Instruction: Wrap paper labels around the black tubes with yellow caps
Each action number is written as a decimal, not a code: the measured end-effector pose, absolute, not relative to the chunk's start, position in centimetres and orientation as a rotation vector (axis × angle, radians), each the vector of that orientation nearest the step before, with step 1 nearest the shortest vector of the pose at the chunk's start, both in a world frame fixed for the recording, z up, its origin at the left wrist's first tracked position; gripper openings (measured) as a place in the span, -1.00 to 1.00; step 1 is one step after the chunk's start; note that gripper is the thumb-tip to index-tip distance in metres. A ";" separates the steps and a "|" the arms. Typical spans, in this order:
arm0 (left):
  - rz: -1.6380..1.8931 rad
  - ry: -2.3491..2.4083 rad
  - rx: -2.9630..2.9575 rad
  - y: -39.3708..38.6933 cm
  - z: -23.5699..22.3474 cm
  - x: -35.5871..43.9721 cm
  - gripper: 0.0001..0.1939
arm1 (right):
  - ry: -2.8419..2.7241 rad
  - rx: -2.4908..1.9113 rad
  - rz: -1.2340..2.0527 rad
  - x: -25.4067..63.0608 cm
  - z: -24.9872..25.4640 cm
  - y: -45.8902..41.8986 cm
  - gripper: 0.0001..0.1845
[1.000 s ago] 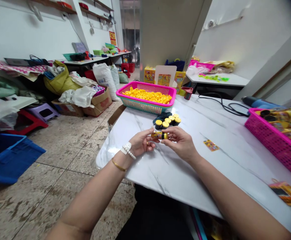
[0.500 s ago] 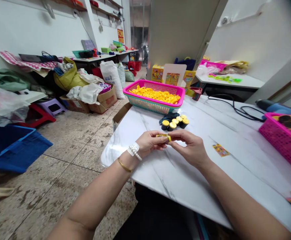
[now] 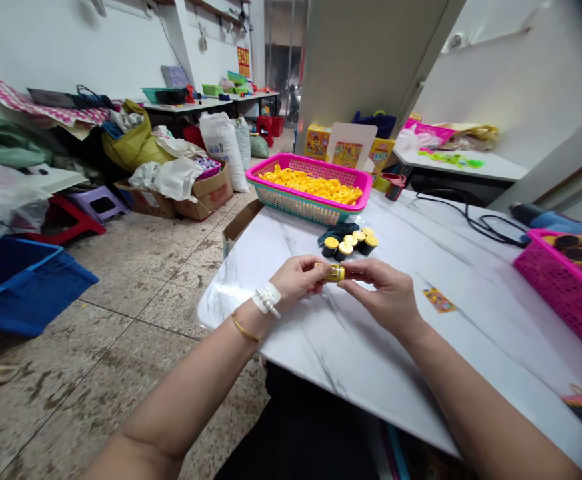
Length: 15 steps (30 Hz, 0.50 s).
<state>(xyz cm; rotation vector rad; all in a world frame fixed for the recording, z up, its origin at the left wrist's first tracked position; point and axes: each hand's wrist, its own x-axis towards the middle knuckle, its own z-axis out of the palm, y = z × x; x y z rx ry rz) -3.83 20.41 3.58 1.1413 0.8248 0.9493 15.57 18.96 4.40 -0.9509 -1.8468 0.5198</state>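
Note:
A small cylindrical container (image 3: 335, 273) with a yellow cap and a yellow printed wrap lies sideways between my hands, just above the white marbled table (image 3: 321, 347). My left hand (image 3: 303, 277) is closed round its left end, the thumb across the wrap. At the capped end, my right hand (image 3: 383, 290) pinches it between thumb and fingers. Just beyond my hands stand several black containers with yellow caps (image 3: 345, 251), beside a dark cloth-like item (image 3: 338, 233). A colourful printed label (image 3: 439, 301) lies flat to the right of my right hand.
A pink basket of yellow plastic pieces (image 3: 361, 177), nested in a teal one, sits at the table's far left. Another pink basket (image 3: 561, 307) stands at the right, near a black cable (image 3: 471, 213) and a blue tool (image 3: 545, 217). Yellow boxes (image 3: 317, 141) stand behind.
The container has turned slightly in my fingers, so more of its printed wrap shows. Both hands still hold it, and the view has shifted a little.

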 end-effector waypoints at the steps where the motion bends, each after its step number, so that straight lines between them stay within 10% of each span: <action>1: 0.968 0.823 1.193 20.4 3.6 -3.7 -0.52 | -1.781 -0.994 0.598 15.5 4.3 19.0 -0.75; 8: 1.017 0.874 1.408 20.2 4.0 -3.4 -0.57 | -1.503 -1.066 1.031 15.0 4.3 19.3 -0.67; 15: 0.848 0.805 1.012 19.9 3.7 -3.3 -0.47 | -1.935 -0.834 0.441 15.2 4.2 19.0 -0.83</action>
